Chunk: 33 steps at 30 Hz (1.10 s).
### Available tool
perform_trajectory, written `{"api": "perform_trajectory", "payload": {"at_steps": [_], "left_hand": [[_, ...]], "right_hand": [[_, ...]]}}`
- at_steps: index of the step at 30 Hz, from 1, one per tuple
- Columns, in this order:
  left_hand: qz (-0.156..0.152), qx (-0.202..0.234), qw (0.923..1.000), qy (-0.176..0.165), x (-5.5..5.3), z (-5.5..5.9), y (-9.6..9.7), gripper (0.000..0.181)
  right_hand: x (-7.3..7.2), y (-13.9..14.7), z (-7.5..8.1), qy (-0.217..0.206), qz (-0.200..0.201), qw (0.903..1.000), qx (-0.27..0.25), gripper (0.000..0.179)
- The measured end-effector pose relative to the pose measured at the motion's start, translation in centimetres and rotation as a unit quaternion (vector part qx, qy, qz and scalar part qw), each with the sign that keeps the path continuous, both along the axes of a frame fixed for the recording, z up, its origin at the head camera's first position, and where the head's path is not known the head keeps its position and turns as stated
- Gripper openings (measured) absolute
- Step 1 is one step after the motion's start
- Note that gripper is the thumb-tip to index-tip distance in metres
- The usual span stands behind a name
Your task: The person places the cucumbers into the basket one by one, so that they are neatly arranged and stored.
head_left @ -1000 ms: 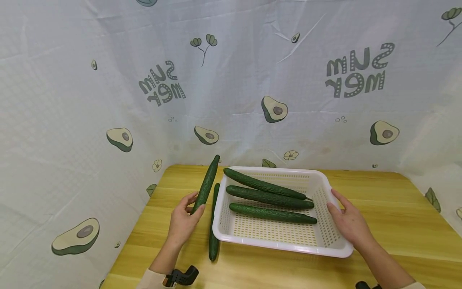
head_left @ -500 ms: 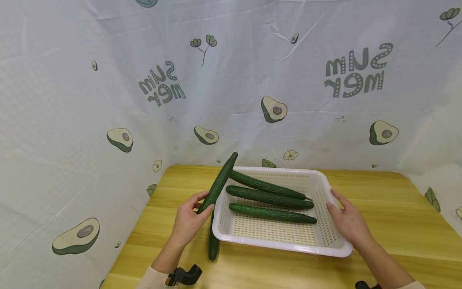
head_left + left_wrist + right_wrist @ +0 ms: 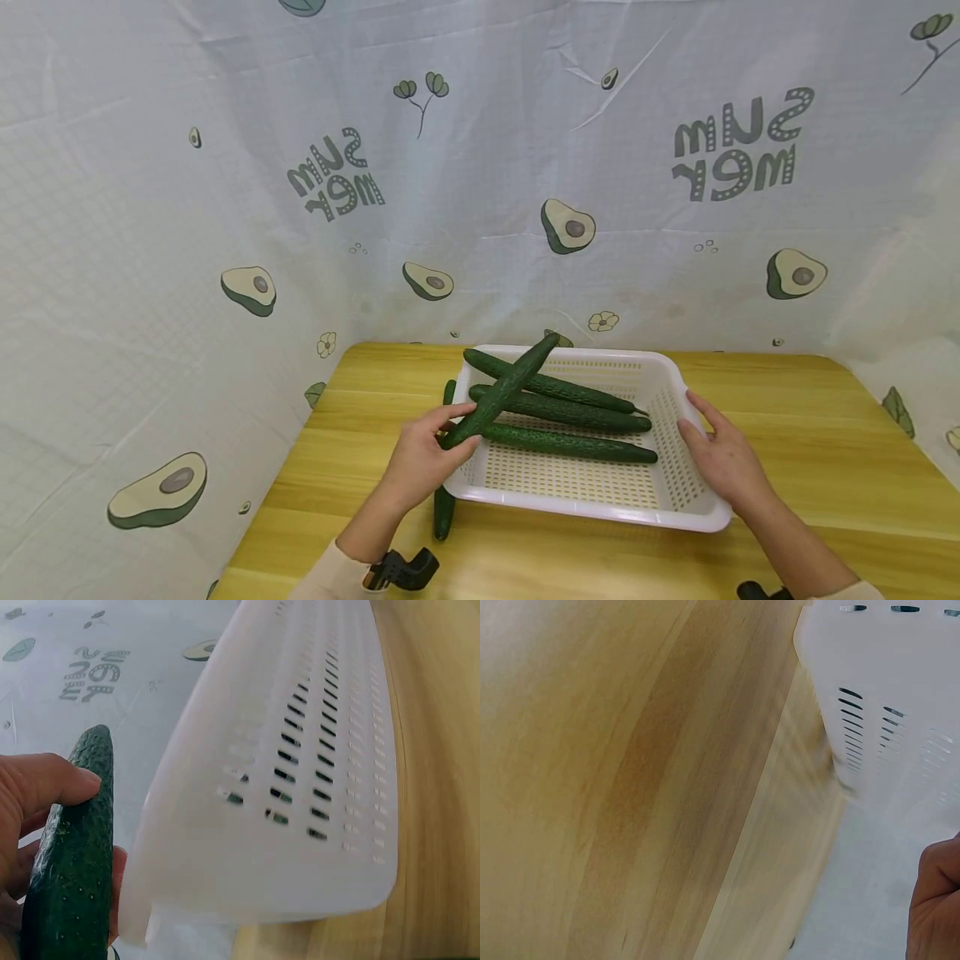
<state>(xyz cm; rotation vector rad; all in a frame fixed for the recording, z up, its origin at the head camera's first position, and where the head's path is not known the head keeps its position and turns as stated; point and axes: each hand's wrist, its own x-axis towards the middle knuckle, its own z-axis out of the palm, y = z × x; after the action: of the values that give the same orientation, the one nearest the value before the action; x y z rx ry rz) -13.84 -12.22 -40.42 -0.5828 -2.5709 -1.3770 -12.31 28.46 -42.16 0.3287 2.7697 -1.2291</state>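
Note:
In the head view, my left hand [image 3: 427, 454] grips a long green cucumber [image 3: 504, 390] near its lower end. It slants up and to the right over the left side of a white perforated plastic basket [image 3: 585, 512]. Three more cucumbers lie inside, among them the nearest one [image 3: 585, 446]. My right hand [image 3: 723, 458] holds the basket's right rim. In the left wrist view, the thumb presses on the held cucumber [image 3: 71, 862] beside the basket's outer wall [image 3: 225, 855]. Only part of the right hand [image 3: 937, 900] shows in the right wrist view.
Another cucumber [image 3: 444, 512] lies on the wooden table [image 3: 810, 450] along the basket's left side, partly hidden by the left hand and the rim. A white curtain [image 3: 480, 167] with avocado prints hangs behind and at the sides of the table.
My left hand has carried its cucumber to the right, from beside the basket to over its left part, tilting it more to the right. The right hand and basket have stayed put.

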Motion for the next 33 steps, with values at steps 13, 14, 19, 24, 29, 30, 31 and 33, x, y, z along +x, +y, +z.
{"api": "perform_trajectory", "payload": {"at_steps": [13,14,19,24,29,30,31,33], "left_hand": [[-0.117,-0.133,0.9839,0.023,-0.8,2.2,3.4,0.043],[-0.125,-0.147,0.9809,0.024,-0.9,2.3,3.7,0.042],[-0.167,-0.228,0.9584,0.039,-1.6,2.7,5.2,0.04],[-0.201,-0.273,0.9407,0.02,-2.3,2.7,6.2,0.037],[-0.213,-0.295,0.9315,-0.005,-2.9,2.7,6.8,0.036],[-0.216,-0.299,0.9294,-0.009,-3.0,2.7,6.9,0.037],[-0.219,-0.303,0.9275,-0.014,-3.1,2.7,7.0,0.038],[-0.226,-0.309,0.9234,-0.025,-3.3,2.7,7.2,0.04]], "right_hand": [[0.1,0.1,-0.1,0.002,0.0,1.0,0.001,0.07],[0.1,0.1,-0.1,0.002,-0.001,1.0,0.001,0.07],[0.0,0.1,0.0,0.003,0.0,1.0,-0.001,0.07],[0.0,0.0,0.0,0.004,0.003,1.0,-0.002,0.069],[0.0,0.0,-0.1,0.003,0.003,1.0,0.001,0.069],[0.0,0.0,-0.1,0.004,0.003,1.0,0.002,0.069],[-0.1,0.1,-0.1,0.003,0.002,1.0,0.001,0.069],[0.0,0.1,-0.1,0.002,0.001,1.0,-0.004,0.069]]}}
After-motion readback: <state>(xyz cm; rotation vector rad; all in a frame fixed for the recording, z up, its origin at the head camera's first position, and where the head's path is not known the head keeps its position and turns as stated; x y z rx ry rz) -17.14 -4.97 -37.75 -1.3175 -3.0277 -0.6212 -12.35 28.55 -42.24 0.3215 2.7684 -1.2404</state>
